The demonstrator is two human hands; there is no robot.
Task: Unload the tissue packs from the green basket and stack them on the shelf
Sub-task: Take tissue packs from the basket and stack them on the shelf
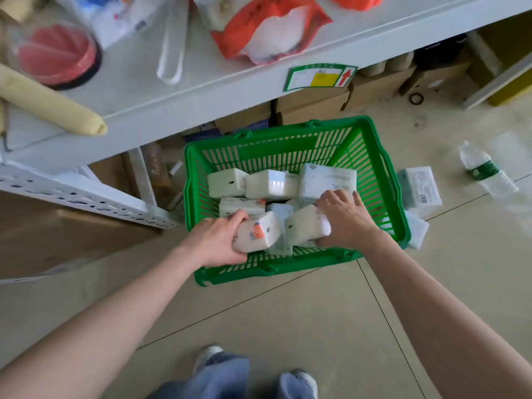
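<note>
A green plastic basket [371,168] stands on the floor below a white shelf [138,90]. Several white tissue packs lie jumbled inside it, one large pack [325,180] at the back right. My left hand [216,240] is inside the basket's near left corner, fingers wrapped around a white pack with an orange mark [259,233]. My right hand [345,217] grips another white pack [305,224] beside it, near the basket's right wall.
On the shelf sit an orange-and-white bag [267,27], a red round container [57,56], a beige roll [49,102] and white tongs [172,44]. Cardboard boxes [313,105] fill the space below. Right of the basket lie two tissue packs [420,188] and a water bottle [486,171].
</note>
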